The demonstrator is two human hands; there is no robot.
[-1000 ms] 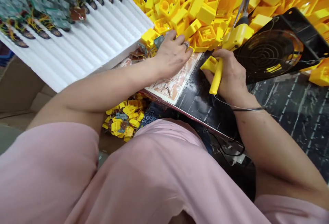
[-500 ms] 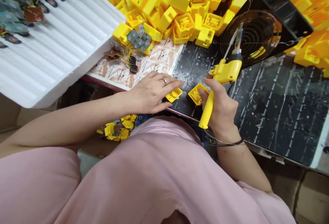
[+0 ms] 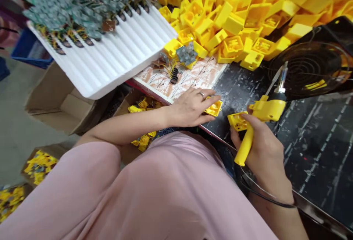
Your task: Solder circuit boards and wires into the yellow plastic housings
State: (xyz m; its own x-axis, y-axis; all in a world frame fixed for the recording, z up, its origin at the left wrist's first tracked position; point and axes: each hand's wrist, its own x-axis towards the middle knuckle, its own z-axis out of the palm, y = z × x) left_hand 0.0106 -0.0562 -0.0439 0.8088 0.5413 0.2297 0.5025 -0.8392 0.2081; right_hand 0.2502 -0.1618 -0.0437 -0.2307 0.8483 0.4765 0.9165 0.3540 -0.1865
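A yellow casing [image 3: 215, 108] sits beneath the extended fingers of your left hand [image 3: 189, 108], whose grip cannot be told; your right hand [image 3: 266, 146] clasps a yellow soldering gun [image 3: 268, 110] and a second casing [image 3: 237, 121]. Beyond both hands, yellow housings [image 3: 220, 15] pile up beside a black fan [image 3: 306, 67].

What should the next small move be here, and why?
Perhaps the right hand should release its yellow shell onto the black surface: it holds that shell and a yellow tool at once, while the left hand covers part of another shell.
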